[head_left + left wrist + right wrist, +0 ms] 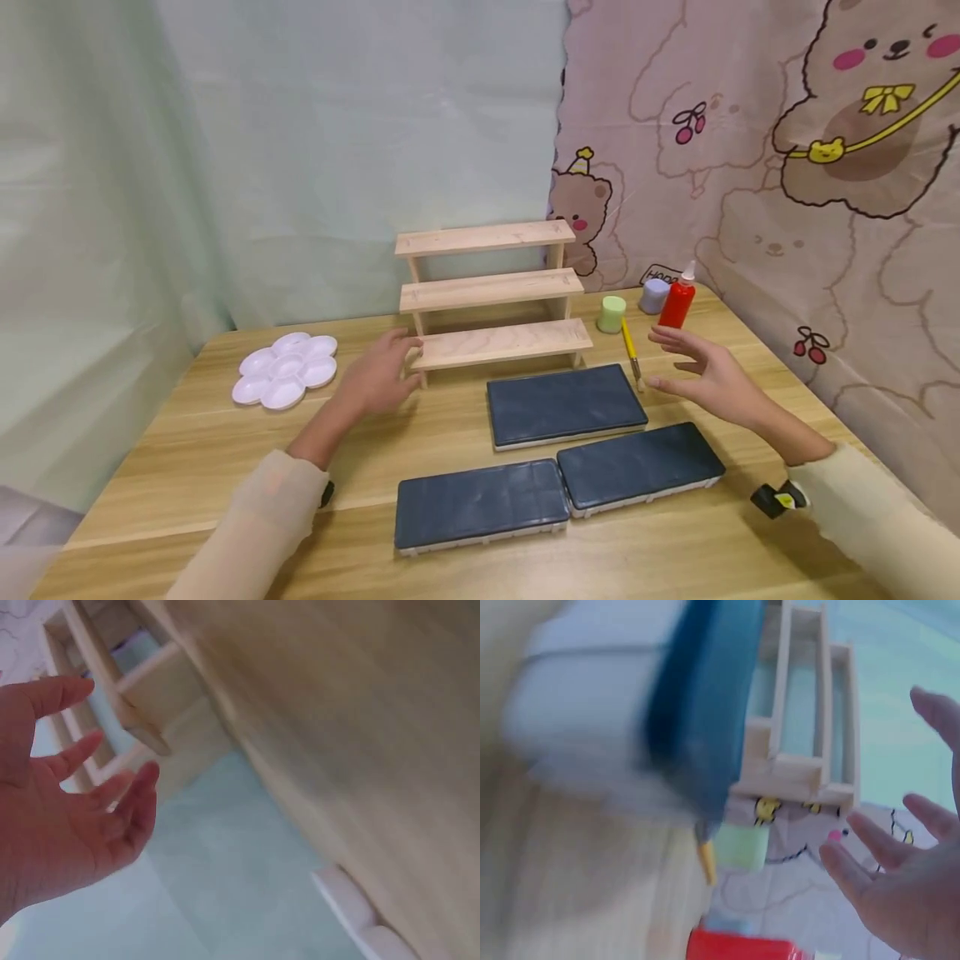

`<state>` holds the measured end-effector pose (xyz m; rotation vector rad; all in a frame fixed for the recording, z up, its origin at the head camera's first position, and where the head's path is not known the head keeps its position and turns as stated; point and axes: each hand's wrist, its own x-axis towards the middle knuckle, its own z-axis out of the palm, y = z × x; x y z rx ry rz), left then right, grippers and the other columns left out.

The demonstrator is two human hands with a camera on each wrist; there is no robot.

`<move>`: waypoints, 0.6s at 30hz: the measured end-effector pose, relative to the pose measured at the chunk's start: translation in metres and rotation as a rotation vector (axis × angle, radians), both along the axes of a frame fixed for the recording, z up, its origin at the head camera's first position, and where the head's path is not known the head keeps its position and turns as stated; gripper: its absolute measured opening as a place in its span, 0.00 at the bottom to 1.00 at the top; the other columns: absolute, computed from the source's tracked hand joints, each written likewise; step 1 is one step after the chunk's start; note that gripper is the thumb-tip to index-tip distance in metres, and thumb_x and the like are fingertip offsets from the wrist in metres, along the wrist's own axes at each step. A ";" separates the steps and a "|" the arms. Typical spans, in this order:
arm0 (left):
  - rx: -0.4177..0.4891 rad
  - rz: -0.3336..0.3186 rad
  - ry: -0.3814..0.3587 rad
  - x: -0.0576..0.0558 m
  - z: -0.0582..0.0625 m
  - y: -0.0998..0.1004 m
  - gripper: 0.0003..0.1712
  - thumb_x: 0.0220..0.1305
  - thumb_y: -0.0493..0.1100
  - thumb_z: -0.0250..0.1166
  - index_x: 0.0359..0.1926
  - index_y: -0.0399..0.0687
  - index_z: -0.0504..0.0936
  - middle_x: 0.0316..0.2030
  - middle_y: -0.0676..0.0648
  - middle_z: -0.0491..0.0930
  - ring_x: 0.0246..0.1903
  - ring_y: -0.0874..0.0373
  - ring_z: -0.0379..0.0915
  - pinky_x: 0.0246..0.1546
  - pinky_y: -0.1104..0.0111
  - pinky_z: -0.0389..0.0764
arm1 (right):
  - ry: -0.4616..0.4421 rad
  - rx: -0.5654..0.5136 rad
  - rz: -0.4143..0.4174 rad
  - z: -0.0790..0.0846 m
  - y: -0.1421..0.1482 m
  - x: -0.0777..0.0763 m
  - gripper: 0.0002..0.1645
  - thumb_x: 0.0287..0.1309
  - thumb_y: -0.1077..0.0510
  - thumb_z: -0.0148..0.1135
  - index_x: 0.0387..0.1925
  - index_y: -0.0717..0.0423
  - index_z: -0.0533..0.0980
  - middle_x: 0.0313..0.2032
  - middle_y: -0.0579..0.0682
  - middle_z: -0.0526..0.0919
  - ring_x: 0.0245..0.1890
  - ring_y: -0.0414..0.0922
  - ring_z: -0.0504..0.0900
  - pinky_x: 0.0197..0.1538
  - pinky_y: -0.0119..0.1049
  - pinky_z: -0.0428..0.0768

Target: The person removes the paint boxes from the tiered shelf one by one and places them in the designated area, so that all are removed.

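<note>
My left hand hovers by the left end of a three-step wooden shelf, holding nothing. In the left wrist view its fingers are loosely bent, with the shelf behind them. On the other side, my right hand is held in the air with fingers spread and relaxed. Nearest to it are a yellow-handled paintbrush and a red squeeze bottle. Between the hands lie three flat boxes with dark lids: one at the back, one front left, one front right.
A white flower-shaped paint palette lies at the left of the wooden table. A green jar and a bluish jar stand right of the shelf. Behind hang a pale green curtain and a bear-print cloth.
</note>
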<state>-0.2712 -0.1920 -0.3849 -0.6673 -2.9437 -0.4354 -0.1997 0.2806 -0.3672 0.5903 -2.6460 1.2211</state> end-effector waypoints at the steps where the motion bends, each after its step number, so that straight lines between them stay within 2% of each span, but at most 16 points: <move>1: -0.002 0.012 0.016 0.002 0.002 0.003 0.31 0.66 0.48 0.62 0.68 0.43 0.69 0.71 0.34 0.58 0.65 0.33 0.62 0.51 0.40 0.74 | 0.008 -0.018 -0.008 0.001 -0.004 -0.003 0.42 0.58 0.60 0.71 0.70 0.61 0.64 0.65 0.63 0.71 0.63 0.63 0.70 0.59 0.63 0.71; 6: 0.065 0.037 0.126 0.008 0.008 0.013 0.33 0.66 0.49 0.61 0.70 0.48 0.67 0.72 0.40 0.59 0.64 0.36 0.63 0.47 0.40 0.76 | 0.008 -0.091 -0.028 0.005 -0.029 -0.016 0.42 0.59 0.59 0.70 0.72 0.60 0.63 0.68 0.64 0.68 0.65 0.64 0.68 0.60 0.65 0.70; 10: 0.141 0.034 0.227 0.009 0.007 0.023 0.40 0.64 0.55 0.63 0.73 0.50 0.62 0.69 0.41 0.64 0.61 0.39 0.68 0.40 0.47 0.79 | 0.037 -0.115 -0.086 0.008 -0.046 -0.021 0.42 0.60 0.56 0.70 0.72 0.60 0.63 0.68 0.64 0.68 0.66 0.65 0.67 0.59 0.65 0.71; 13: 0.183 0.038 0.265 0.011 0.006 0.032 0.45 0.63 0.60 0.63 0.75 0.51 0.59 0.69 0.43 0.65 0.60 0.41 0.69 0.38 0.50 0.80 | 0.060 -0.125 -0.132 0.010 -0.055 -0.023 0.41 0.60 0.54 0.70 0.71 0.62 0.64 0.68 0.62 0.68 0.65 0.65 0.68 0.58 0.65 0.72; 15: 0.216 0.038 0.271 0.013 0.007 0.039 0.45 0.63 0.63 0.61 0.76 0.53 0.58 0.70 0.44 0.63 0.62 0.42 0.68 0.40 0.50 0.79 | 0.069 -0.135 -0.149 0.012 -0.059 -0.024 0.41 0.61 0.54 0.70 0.71 0.62 0.64 0.69 0.61 0.68 0.65 0.65 0.68 0.59 0.65 0.72; 18: 0.272 0.042 0.273 0.014 0.013 0.048 0.46 0.64 0.65 0.59 0.77 0.56 0.56 0.73 0.44 0.59 0.65 0.42 0.65 0.48 0.45 0.77 | 0.079 -0.157 -0.148 0.016 -0.066 -0.025 0.42 0.61 0.54 0.69 0.72 0.58 0.63 0.70 0.60 0.66 0.66 0.65 0.66 0.60 0.65 0.71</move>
